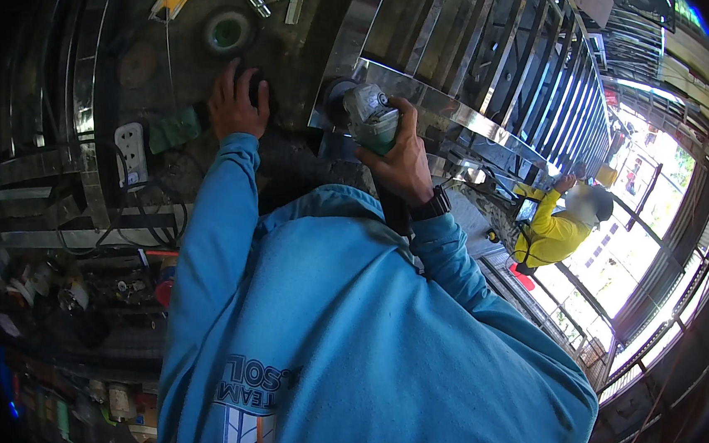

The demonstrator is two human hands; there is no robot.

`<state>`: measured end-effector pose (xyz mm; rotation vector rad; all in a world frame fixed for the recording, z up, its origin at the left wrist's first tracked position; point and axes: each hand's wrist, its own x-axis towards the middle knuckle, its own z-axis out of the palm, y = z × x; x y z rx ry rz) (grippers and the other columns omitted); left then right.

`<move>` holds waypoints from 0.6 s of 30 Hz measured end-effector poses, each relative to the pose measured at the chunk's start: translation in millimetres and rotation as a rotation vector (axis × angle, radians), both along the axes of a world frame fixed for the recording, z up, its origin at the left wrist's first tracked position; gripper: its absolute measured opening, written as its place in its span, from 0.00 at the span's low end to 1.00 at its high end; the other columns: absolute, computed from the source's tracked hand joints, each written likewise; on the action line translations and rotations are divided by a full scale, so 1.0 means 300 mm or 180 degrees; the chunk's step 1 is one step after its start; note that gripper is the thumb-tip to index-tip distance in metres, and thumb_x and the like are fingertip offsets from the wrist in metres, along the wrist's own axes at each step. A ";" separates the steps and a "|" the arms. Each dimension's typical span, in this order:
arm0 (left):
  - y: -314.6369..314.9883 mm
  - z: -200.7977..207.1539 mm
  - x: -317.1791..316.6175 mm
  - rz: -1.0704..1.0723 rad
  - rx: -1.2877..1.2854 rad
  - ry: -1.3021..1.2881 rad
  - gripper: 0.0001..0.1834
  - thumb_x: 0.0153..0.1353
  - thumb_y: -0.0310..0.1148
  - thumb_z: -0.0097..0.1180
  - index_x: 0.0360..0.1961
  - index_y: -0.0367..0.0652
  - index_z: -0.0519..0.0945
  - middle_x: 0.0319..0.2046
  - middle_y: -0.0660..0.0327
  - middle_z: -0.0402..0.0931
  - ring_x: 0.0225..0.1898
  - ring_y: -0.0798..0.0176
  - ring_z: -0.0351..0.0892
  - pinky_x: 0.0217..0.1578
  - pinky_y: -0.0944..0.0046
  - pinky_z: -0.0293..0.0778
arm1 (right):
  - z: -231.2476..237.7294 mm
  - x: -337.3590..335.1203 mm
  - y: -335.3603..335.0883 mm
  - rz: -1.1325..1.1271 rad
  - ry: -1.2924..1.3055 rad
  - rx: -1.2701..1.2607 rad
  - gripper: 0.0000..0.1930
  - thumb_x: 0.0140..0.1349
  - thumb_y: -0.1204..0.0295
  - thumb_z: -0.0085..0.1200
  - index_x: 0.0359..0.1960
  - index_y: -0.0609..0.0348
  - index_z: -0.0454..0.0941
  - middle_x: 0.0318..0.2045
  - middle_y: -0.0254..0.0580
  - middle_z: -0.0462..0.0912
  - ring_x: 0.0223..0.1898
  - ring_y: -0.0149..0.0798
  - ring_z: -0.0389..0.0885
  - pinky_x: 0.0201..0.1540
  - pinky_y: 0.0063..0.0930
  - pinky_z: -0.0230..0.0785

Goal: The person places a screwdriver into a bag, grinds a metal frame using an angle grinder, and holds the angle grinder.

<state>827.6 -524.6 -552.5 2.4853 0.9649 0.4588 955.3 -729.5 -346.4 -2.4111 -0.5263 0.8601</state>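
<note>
My right hand (404, 163) is wrapped round an angle grinder (373, 113) with a scuffed grey metal head and a greenish body. Its dark disc (337, 102) sits at the corner of a shiny metal frame (445, 102); I cannot tell whether it touches. On the dark worktop (292, 68), my left hand (239, 106) lies with its fingers spread and holds nothing. Just beyond those fingers is a round disc with a green centre (227, 33).
A white power strip (130, 156) and a green piece (172, 130) lie left of my left hand. Dark cables (150, 213) hang nearby. A silver cylinder (254, 0) rests at the far side. Another person in yellow (551, 235) works at the frame's right end.
</note>
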 end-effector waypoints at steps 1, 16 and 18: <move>0.001 0.000 -0.001 0.0001 -0.0001 -0.0001 0.16 0.68 0.49 0.55 0.53 0.58 0.80 0.66 0.65 0.69 0.64 0.49 0.70 0.58 0.46 0.68 | -0.001 0.000 0.000 0.0025 -0.0059 0.0009 0.47 0.49 0.68 0.70 0.69 0.58 0.53 0.53 0.66 0.79 0.53 0.68 0.81 0.56 0.51 0.74; -0.001 -0.008 -0.008 -0.0023 -0.0011 -0.0076 0.16 0.67 0.48 0.56 0.53 0.58 0.80 0.65 0.64 0.70 0.65 0.50 0.70 0.58 0.46 0.68 | 0.015 0.004 0.012 0.0057 -0.0021 -0.0030 0.46 0.49 0.69 0.70 0.68 0.58 0.54 0.55 0.64 0.78 0.53 0.67 0.81 0.55 0.50 0.75; 0.002 -0.007 -0.004 -0.0028 -0.0009 -0.0105 0.16 0.67 0.48 0.56 0.53 0.58 0.80 0.65 0.64 0.70 0.65 0.50 0.69 0.58 0.46 0.68 | 0.014 0.010 0.012 0.0125 -0.0064 -0.0028 0.46 0.49 0.69 0.70 0.68 0.57 0.54 0.55 0.64 0.77 0.53 0.67 0.81 0.55 0.50 0.75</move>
